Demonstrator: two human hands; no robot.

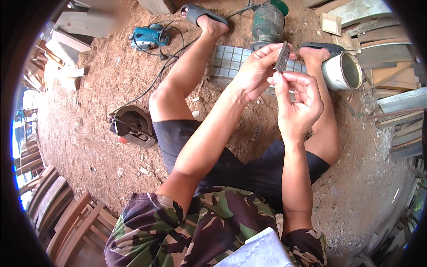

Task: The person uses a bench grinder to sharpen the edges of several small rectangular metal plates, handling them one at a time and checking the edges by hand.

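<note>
My left hand point(256, 71) holds a small flat grey metal blade point(282, 58), with the fingers closed round its upper part. At the blade's lower end, the thumb and forefinger of my right hand point(301, 100) pinch together, and the other fingers curl inward. The blade is tilted and raised above a tiled slab point(229, 61), seen nearly edge-on. Just beyond my hands stands a green-grey bench grinder point(267, 26). My left hand partly hides the slab and the grinder's near end.
A teal electric planer point(150, 37) with a black cord lies at far left on shavings. Beside my left knee rests a circular saw point(132, 126). A white metal bucket point(342, 72) stands by my right foot. Curved wooden pieces point(73, 227) are stacked at left; boards point(387, 53) pile at right.
</note>
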